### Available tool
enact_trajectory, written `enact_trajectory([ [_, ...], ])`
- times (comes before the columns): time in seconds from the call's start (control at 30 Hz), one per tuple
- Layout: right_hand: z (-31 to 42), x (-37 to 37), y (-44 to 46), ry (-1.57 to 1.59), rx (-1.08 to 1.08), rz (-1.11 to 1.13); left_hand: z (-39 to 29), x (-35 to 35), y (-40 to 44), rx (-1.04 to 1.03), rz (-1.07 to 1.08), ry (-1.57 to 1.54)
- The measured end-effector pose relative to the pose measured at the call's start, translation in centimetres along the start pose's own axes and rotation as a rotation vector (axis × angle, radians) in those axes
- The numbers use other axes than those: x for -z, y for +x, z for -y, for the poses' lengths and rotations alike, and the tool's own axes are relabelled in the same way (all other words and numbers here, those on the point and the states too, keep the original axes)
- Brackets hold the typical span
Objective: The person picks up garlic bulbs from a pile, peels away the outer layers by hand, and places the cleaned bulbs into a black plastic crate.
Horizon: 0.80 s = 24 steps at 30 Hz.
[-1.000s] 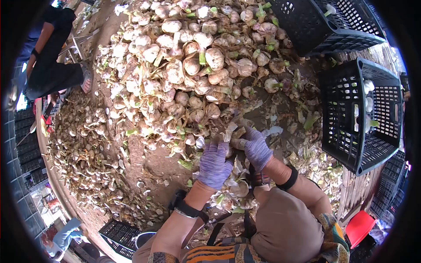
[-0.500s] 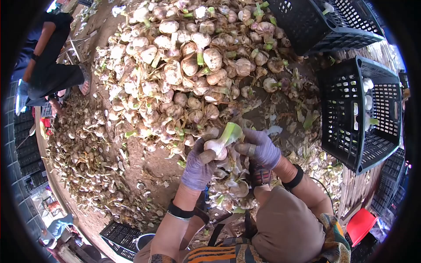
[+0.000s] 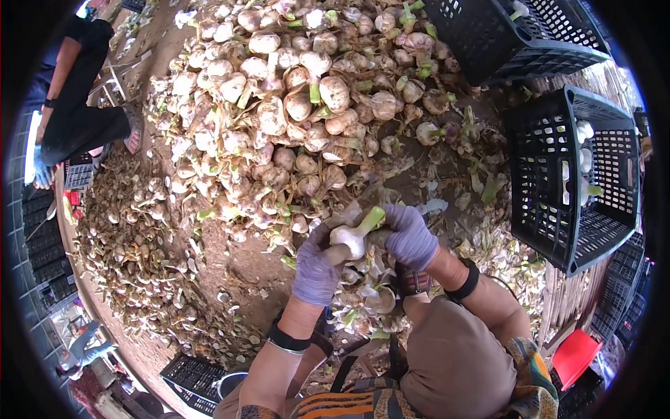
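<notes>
A pale garlic bulb (image 3: 350, 241) with a short, thick green stem is held in front of me, the stem tilted up to the right. My left hand (image 3: 317, 264), in a thin purplish glove with soiled fingertips, is closed around the bulb's left side. From the right, my right hand (image 3: 412, 239), gloved alike, has its bent fingers and thumb closed against the bulb beside the stem; its fingertips are partly hidden. Beyond both hands lies a large heap of unpeeled garlic bulbs (image 3: 300, 105). Peeled-off garlic skins (image 3: 370, 297) are piled below my hands.
Black plastic crates stand at the right, the nearer crate (image 3: 544, 181) containing several cleaned bulbs. A low spread of small garlic and scraps (image 3: 139, 244) covers the ground at left. Another person (image 3: 77, 105) sits at far left. A red chair (image 3: 576, 357) is at lower right.
The loose outer leaf at the stem has come away, leaving the stem narrower and the bulb whiter. My right hand has moved slightly left, closer to the bulb.
</notes>
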State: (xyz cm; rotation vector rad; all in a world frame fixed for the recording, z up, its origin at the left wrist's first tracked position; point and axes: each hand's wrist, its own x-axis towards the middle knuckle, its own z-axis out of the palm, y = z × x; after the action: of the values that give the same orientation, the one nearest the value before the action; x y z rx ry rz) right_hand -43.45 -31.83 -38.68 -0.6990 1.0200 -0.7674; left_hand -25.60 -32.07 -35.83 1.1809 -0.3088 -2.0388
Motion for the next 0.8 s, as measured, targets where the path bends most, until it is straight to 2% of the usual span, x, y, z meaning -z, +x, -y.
enact_trajectory([
  [0.07, -0.8, 0.4, 0.1, -0.548, 0.346, -0.042, 0.5, 0.7, 0.0, -0.002, 0.042, -0.08],
  [0.1, -1.0, 0.4, 0.2, -0.71, 0.43, -0.081, 0.7, 0.9, 0.1, -0.007, 0.081, -0.162],
  [0.13, -1.1, 0.4, -0.1, -0.709, 0.429, -0.081, 0.9, 1.1, 0.2, -0.007, 0.081, -0.162],
  [0.2, 1.1, -0.6, -0.6, 0.085, -0.008, -0.028, 0.6, 0.6, 0.5, -0.004, 0.014, -0.154],
  [0.23, 1.0, -0.4, -0.5, 0.086, -0.006, -0.026, 0.5, 0.4, 0.5, -0.007, 0.013, -0.152],
  [0.3, 0.9, 0.3, -0.5, 0.142, -0.079, 0.042, 0.6, 0.1, 0.5, -0.08, -0.037, 0.246],
  [0.33, 1.0, 0.4, -0.5, 0.145, -0.08, 0.038, 0.6, 0.0, 0.3, -0.076, -0.036, 0.247],
  [0.4, 1.3, 0.5, -0.3, -0.051, -0.17, 0.055, 0.4, -0.4, -0.3, -0.087, -0.113, 0.478],
  [0.43, 1.2, 0.4, -0.3, -0.05, -0.171, 0.056, 0.1, -0.8, -0.6, -0.074, -0.094, 0.355],
  [0.47, 1.1, 0.2, -0.2, -0.183, -0.031, 0.042, -0.1, -0.6, -0.7, -0.074, -0.096, 0.355],
  [0.5, 0.9, 0.1, 0.0, -0.316, 0.11, 0.028, -0.4, -0.1, -0.8, 0.026, -0.042, 0.243],
  [0.53, 0.7, -0.1, 0.1, -0.316, 0.11, 0.027, -0.4, 0.3, -0.8, 0.126, 0.015, 0.13],
  [0.6, 0.1, -0.2, 0.3, -0.468, 0.335, -0.03, 0.1, 1.0, -0.5, 0.125, 0.032, 0.129],
  [0.63, -0.1, -0.1, 0.4, -0.468, 0.336, -0.031, 0.0, 1.4, -0.3, 0.19, 0.065, 0.092],
  [0.67, -0.2, 0.0, 0.5, -0.279, 0.245, -0.023, -0.1, 1.5, -0.1, 0.252, 0.098, 0.056],
  [0.7, -0.1, 0.2, 0.7, -0.088, 0.156, -0.015, -0.2, 1.5, 0.0, 0.251, 0.1, 0.06],
  [0.73, 0.2, 1.1, 0.7, -0.087, 0.159, -0.015, -0.3, 1.5, 0.2, 0.214, 0.093, 0.039],
  [0.8, 1.3, 3.7, 0.6, 0.037, 0.089, -0.322, -0.4, 1.2, 0.3, 0.168, 0.083, 0.013],
])
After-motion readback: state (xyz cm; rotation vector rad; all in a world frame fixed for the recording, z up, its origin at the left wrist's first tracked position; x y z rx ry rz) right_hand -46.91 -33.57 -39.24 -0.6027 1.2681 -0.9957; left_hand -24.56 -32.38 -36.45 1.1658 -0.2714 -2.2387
